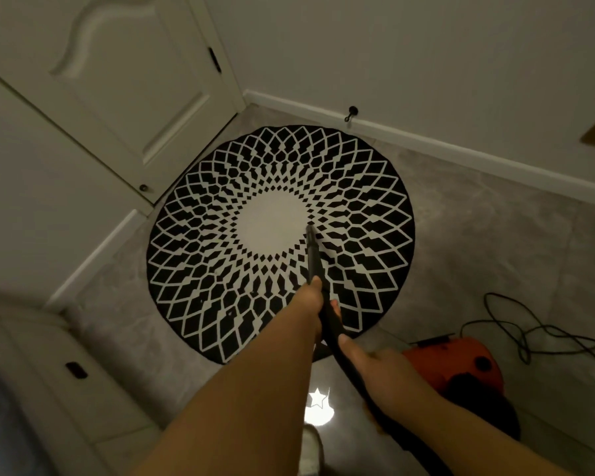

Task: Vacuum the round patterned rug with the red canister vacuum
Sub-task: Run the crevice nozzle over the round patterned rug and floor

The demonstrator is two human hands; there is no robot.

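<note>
Round black-and-white patterned rug (279,242): floor, thin, may ruck. Black rigid vacuum wand (312,255): light; left hand (311,304) wraps it, right hand (368,365) grips hose. Red canister vacuum (461,362): right, heavier.

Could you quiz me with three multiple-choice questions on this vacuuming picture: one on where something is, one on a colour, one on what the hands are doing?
1. Where is the nozzle tip?
A. At the edge of the rug's pale centre
B. On the bare floor
C. Against the door

2. What colour is the vacuum canister?
A. Blue
B. Red
C. White

3. What are the hands doing?
A. Both hang free
B. One holds the cord
C. Both grip the black wand

Answers: 1 A, the tip meets the rug beside its pale centre. 2 B, its body shows red. 3 C, the left hand and right hand wrap the wand.
</note>
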